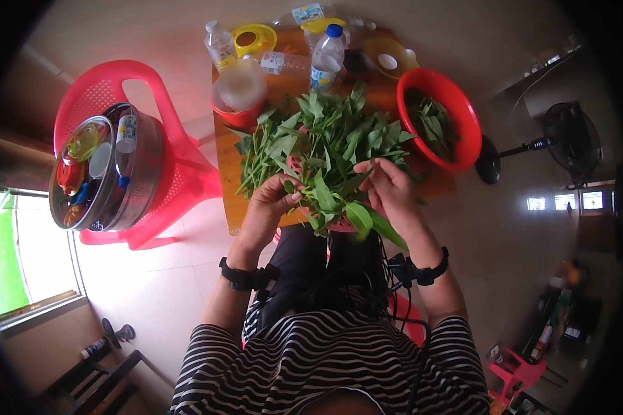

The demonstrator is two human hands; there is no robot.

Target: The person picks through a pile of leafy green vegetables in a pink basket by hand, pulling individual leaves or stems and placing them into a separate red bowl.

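A large heap of leafy green stems [332, 131] lies on the wooden table in front of me, partly over a pink perforated basket [295, 164]. At the heap's near edge, my left hand [275, 197] pinches a leafy green sprig [323, 194] between thumb and fingers. My right hand [389, 183] is closed with its fingertips on a green stem or leaf to the right of it. Broad leaves hang down between the two hands. To the right of the heap, a red basin [468, 117] holds several picked leaves [432, 124].
Plastic bottles [327, 55], yellow lids [254, 40] and a red bowl [239, 116] stand along the table's far side. On the left, a pink chair [176, 131] carries a metal pot [142, 190] of kitchen things. A black fan [571, 142] stands at right.
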